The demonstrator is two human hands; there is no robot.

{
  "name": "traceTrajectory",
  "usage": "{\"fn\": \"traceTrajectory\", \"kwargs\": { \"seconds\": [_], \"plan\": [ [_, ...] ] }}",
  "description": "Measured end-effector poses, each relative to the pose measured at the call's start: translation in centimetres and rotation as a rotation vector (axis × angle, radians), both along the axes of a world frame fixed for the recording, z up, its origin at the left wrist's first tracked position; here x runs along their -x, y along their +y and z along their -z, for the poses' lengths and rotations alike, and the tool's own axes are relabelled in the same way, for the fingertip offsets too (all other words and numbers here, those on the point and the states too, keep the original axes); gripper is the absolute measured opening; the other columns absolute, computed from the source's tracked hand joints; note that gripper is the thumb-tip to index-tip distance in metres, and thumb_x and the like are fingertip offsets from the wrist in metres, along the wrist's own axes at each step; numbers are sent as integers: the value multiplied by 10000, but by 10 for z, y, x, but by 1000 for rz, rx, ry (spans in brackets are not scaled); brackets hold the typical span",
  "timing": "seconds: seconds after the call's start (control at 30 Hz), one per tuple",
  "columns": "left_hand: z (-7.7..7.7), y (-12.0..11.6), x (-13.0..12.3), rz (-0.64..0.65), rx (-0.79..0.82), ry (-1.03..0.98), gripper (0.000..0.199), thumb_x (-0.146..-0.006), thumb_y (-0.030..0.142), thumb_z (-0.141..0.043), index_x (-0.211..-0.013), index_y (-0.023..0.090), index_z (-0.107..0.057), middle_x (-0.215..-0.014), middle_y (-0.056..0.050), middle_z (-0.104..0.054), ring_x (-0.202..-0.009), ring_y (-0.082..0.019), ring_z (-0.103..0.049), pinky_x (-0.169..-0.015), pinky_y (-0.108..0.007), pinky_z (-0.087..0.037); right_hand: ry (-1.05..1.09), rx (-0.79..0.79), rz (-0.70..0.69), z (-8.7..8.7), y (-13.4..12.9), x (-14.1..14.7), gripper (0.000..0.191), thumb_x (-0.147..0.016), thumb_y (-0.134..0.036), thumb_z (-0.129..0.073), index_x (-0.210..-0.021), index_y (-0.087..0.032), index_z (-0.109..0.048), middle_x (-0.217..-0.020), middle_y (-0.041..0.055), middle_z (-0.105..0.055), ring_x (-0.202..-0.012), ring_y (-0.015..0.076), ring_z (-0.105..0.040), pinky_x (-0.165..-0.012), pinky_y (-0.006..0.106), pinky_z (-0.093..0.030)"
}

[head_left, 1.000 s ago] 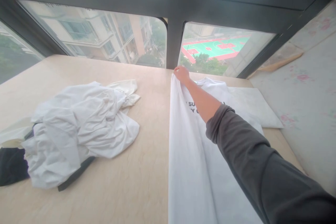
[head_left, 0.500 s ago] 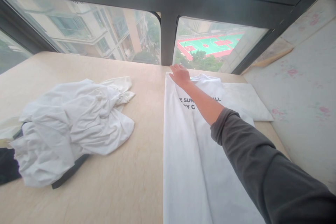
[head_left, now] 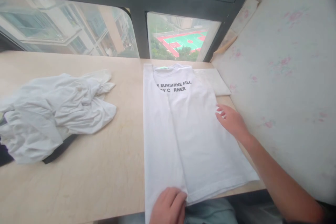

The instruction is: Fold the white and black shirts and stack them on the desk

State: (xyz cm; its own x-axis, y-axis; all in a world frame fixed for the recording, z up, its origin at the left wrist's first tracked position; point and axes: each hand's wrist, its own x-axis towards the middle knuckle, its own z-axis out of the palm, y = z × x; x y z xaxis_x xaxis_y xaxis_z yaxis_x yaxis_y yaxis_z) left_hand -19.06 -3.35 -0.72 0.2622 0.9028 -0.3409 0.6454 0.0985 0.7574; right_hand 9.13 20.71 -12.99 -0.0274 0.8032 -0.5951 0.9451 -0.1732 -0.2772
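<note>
A white T-shirt point(head_left: 199, 129) with dark lettering lies flat, collar towards the window. Its left side is folded inward in a long strip that covers part of the print. At the near hem, my left hand point(head_left: 169, 206) is closed on the edge of that folded strip. My right hand point(head_left: 232, 120) is beside the shirt's right edge, fingers loosely bent and apart, with nothing visible in them. A flat white piece of cloth point(head_left: 212, 81) extends from the shirt's upper right; whether it is the sleeve I cannot tell.
A crumpled heap of white clothes point(head_left: 60, 108) with dark cloth point(head_left: 59, 150) under it lies on the left of the pale sill top point(head_left: 126, 168). Dark window frames point(head_left: 139, 31) stand behind, and a flowered wall point(head_left: 283, 77) borders the right side.
My right hand has come back from the shirt's top left corner to its right edge. My left hand has appeared at the hem. The view has shifted to the right.
</note>
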Motion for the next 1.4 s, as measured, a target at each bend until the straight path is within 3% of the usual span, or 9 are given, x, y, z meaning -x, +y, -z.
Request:
{"fn": "traceTrajectory", "kwargs": {
  "seconds": [0.17, 0.37, 0.5, 0.67, 0.87, 1.03, 1.13, 1.2, 1.4],
  "plan": [
    [-19, 15, 0, -66, 50, -29, 231, -914, 81, -524, -1085, 206, -617, -955, -54, -679, -856, -156, -635, -771, -257, -531, -229, 134, 37, -53, -93, -61, 389, -889, -424, -495, -1198, -235, -636, -949, 84, -733, -859, 260, -691, -749, 379, -508],
    [-27, 10, -3, 139, 91, 112, 284, -923, 89, -492, -1133, 211, -638, -1036, -71, -691, -931, -198, -638, -816, -336, -544, -235, 271, 176, -88, -155, -97, 384, -873, -572, -467, -1019, -250, -617, -851, 68, -709, -754, 281, -675, -628, 375, -468],
    [-24, 16, -3, 162, 83, 127, 263, -937, 129, -491, -1138, 208, -641, -1031, -78, -694, -906, -197, -648, -796, -337, -550, -97, 320, 157, -96, -159, -94, 291, -857, -504, -468, -770, -252, -584, -779, 56, -681, -703, 249, -639, -607, 343, -447],
    [-21, 33, -16, 19, 211, -11, 225, -947, 196, -502, -1106, 212, -660, -1058, -80, -701, -945, -192, -661, -833, -332, -553, -107, 188, 193, -114, -152, -78, 246, -888, -447, -438, -879, -264, -602, -822, 63, -690, -718, 255, -625, -661, 374, -469],
    [-2, 80, -90, -286, 676, -439, 268, -941, 327, -548, -1156, 190, -630, -1057, -73, -706, -924, -163, -655, -836, -298, -530, 75, 0, 158, -131, -145, -41, 262, -938, -418, -440, -1046, -305, -650, -976, 108, -700, -858, 278, -656, -813, 433, -515],
    [35, 112, -144, -372, 861, -522, 445, -914, 448, -579, -1262, 171, -548, -1035, -70, -676, -855, -164, -660, -783, -301, -517, 376, 211, 63, -136, -139, -29, 197, -892, -339, -523, -1009, -298, -676, -952, 85, -695, -828, 255, -644, -760, 414, -533],
    [50, 115, -151, -324, 801, -373, 410, -867, 320, -611, -1247, 181, -544, -909, -18, -642, -723, -135, -617, -724, -282, -486, 595, 459, 60, -123, -124, -42, 159, -820, -366, -610, -915, -282, -706, -872, 31, -714, -800, 227, -656, -738, 363, -541],
    [54, 113, -149, -276, 733, -298, 392, -851, 239, -580, -1238, 189, -549, -828, 10, -610, -695, -131, -589, -715, -273, -466, 650, 527, 141, -100, -99, -53, 225, -829, -429, -612, -938, -271, -731, -851, 14, -734, -801, 211, -677, -755, 335, -543],
    [49, 101, -132, -191, 632, -214, 530, -861, 190, -509, -1388, 205, -467, -894, -12, -630, -693, -136, -584, -727, -280, -461, 167, 138, 313, 22, 30, -46, 351, -924, -390, -500, -1133, -169, -675, -1075, 86, -737, -949, 192, -691, -853, 297, -511]
  ]
}}
